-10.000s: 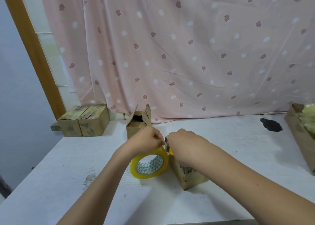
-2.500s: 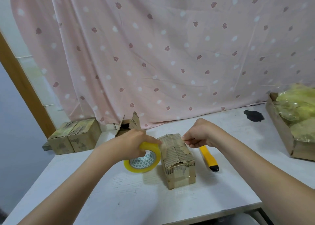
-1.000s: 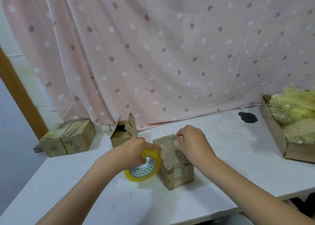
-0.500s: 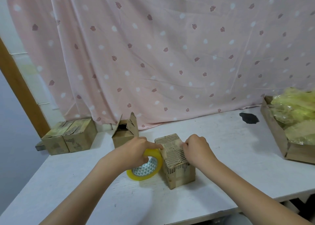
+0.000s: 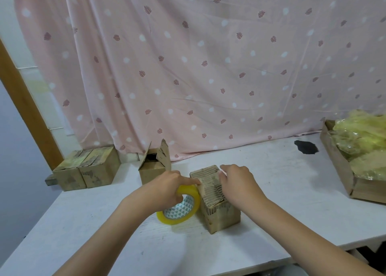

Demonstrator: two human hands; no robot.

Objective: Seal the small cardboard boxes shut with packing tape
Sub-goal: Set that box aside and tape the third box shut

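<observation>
A small cardboard box (image 5: 217,211) with a corrugated, closed top stands at the middle of the white table (image 5: 271,202). My left hand (image 5: 165,189) grips a yellow roll of packing tape (image 5: 179,210) pressed against the box's left side. My right hand (image 5: 238,182) lies on the right part of the box top, fingers curled and pressing down. Behind, a second small box (image 5: 154,167) stands with its flaps open. Two closed small boxes (image 5: 87,169) sit side by side at the far left.
A large cardboard tray (image 5: 342,171) filled with crumpled yellow plastic (image 5: 363,140) stands at the right edge. A black patch (image 5: 306,147) marks the tabletop near the pink patterned curtain (image 5: 208,66). A wooden post (image 5: 23,100) rises at the left.
My right hand let go of the tape end and came to rest on the box top, covering the yellow knife's spot. The left hand stays on the roll beside the box.
</observation>
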